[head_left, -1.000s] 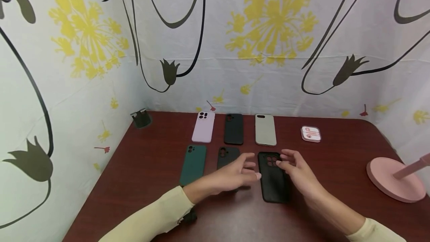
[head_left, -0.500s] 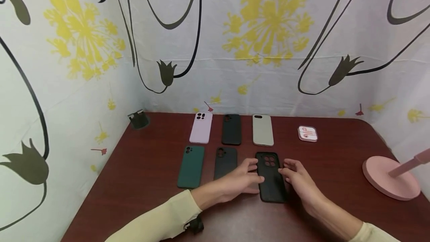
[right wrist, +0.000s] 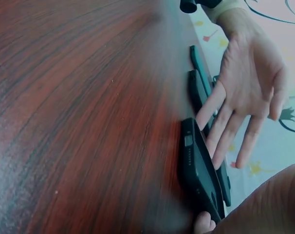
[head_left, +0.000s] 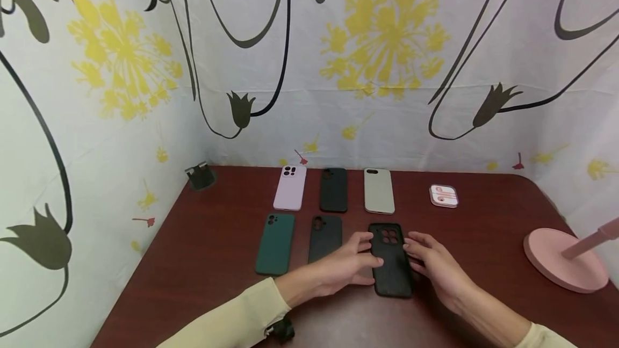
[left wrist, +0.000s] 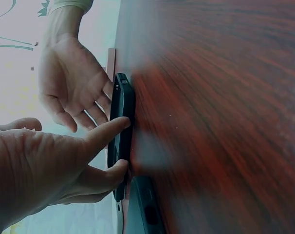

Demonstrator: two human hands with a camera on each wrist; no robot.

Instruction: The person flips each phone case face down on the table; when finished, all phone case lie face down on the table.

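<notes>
A black phone case [head_left: 393, 270] lies inside-up on the table, its camera cutouts at the far end. At its left edge is my left hand [head_left: 336, 268], with the thumb over the near part and the fingertips along the side. In the left wrist view, the left fingers [left wrist: 106, 136] touch the case [left wrist: 129, 105]. My right hand [head_left: 442, 267] is at the case's right edge, its fingers loosely extended. The right wrist view shows one right fingertip [right wrist: 204, 222] against the case [right wrist: 189, 165], and the left palm [right wrist: 249, 73] facing it with fingers extended.
Beside it lie a dark grey case [head_left: 325, 238] and a green case [head_left: 274, 244]. Behind are a lilac case [head_left: 290, 188], a black case [head_left: 333, 190] and a pale grey-green case [head_left: 379, 191]. Earphones in a box [head_left: 443, 196] and a pink stand [head_left: 566, 260] are right.
My left hand has moved right and nearer to me, to the black case's left edge. The right hand has drawn back from over the camera cutouts to the right edge.
</notes>
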